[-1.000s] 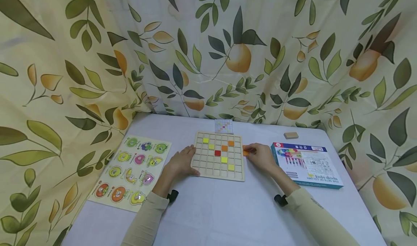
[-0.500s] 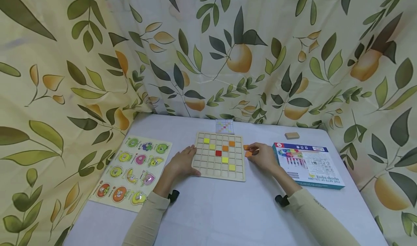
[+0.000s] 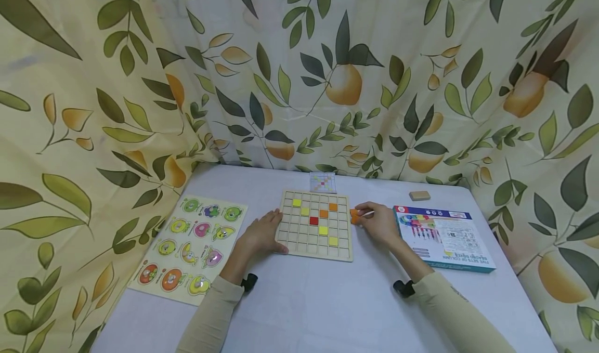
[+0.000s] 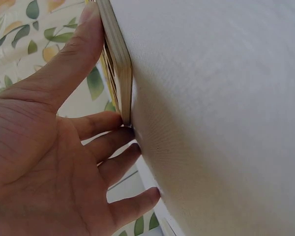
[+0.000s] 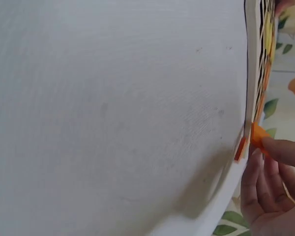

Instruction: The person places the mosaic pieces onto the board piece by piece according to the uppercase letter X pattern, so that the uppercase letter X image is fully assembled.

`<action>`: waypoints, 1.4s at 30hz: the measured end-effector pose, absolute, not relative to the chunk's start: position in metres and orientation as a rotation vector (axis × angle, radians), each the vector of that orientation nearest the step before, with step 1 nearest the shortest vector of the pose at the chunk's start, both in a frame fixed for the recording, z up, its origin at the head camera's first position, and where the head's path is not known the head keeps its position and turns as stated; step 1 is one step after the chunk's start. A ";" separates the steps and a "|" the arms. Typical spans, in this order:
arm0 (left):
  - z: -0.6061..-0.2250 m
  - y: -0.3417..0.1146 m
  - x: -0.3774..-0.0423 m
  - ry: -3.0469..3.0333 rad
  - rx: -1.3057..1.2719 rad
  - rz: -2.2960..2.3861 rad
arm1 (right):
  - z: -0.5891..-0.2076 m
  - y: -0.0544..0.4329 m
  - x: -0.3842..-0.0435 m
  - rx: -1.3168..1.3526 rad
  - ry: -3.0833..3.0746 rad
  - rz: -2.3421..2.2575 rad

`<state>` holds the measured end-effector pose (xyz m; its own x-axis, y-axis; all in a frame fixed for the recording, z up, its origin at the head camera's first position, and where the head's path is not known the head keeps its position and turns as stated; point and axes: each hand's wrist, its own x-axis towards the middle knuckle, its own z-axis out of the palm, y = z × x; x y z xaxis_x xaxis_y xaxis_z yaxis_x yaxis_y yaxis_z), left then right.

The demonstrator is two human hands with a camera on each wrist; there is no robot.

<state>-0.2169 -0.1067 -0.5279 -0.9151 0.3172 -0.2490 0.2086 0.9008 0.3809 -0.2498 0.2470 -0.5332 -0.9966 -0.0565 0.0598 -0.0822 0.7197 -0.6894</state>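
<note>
A square wooden grid board (image 3: 295,233) lies on the white-covered table, with yellow, orange and red tiles in a few of its cells. My left hand (image 3: 259,233) rests at the board's left edge, fingers extended. The left wrist view shows its thumb (image 4: 76,51) along the board's side and the fingertips around the corner. Just off the board's right edge, my right hand (image 3: 378,222) pinches an orange tile (image 5: 257,134) between thumb and fingers. Another orange tile (image 5: 240,150) lies on the table right below it, beside the board.
Behind the board sits a small pattern card (image 3: 323,182). A fruit picture board (image 3: 189,249) lies at left. On the right are a flat printed box (image 3: 442,238) and a small wooden block (image 3: 419,195). Patterned curtains (image 3: 299,72) surround the table.
The right hand's fingers have shifted at the orange tiles, which showed apart half a second ago; one is now pinched and tilted up. The left hand and board stay put.
</note>
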 end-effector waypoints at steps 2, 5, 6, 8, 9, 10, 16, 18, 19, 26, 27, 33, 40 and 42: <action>-0.528 -0.107 -0.217 2.758 0.392 0.507 | -0.532 0.245 -0.250 0.123 -2.871 1.170; -0.528 -0.107 -0.217 2.755 0.394 0.512 | -0.531 0.240 -0.249 0.137 -2.865 1.211; -0.528 -0.107 -0.217 2.754 0.396 0.512 | -0.531 0.238 -0.249 0.141 -2.865 1.222; -0.528 -0.106 -0.217 2.752 0.398 0.513 | -0.530 0.234 -0.249 0.144 -2.870 1.246; -0.528 -0.106 -0.217 2.751 0.400 0.510 | -0.530 0.232 -0.249 0.147 -2.870 1.255; -0.528 -0.106 -0.217 2.751 0.400 0.510 | -0.529 0.230 -0.249 0.152 -2.869 1.266; -0.525 -0.106 -0.216 2.754 0.394 0.515 | -0.528 0.215 -0.249 0.204 -2.842 1.301; -0.525 -0.106 -0.217 2.755 0.392 0.509 | -0.528 0.210 -0.249 0.216 -2.838 1.300; -0.525 -0.106 -0.217 2.757 0.395 0.504 | -0.528 0.208 -0.249 0.224 -2.837 1.298; -0.526 -0.106 -0.217 2.759 0.411 0.505 | -0.526 0.191 -0.247 0.299 -2.802 1.359; -0.526 -0.106 -0.216 2.757 0.411 0.508 | -0.526 0.189 -0.247 0.307 -2.797 1.370; -0.524 -0.107 -0.215 2.758 0.400 0.524 | -0.527 0.172 -0.248 0.370 -2.786 1.380; -0.522 -0.107 -0.213 2.756 0.399 0.527 | -0.532 0.154 -0.248 0.398 -2.796 1.415; -0.522 -0.107 -0.213 2.756 0.397 0.526 | -0.534 0.150 -0.247 0.402 -2.796 1.412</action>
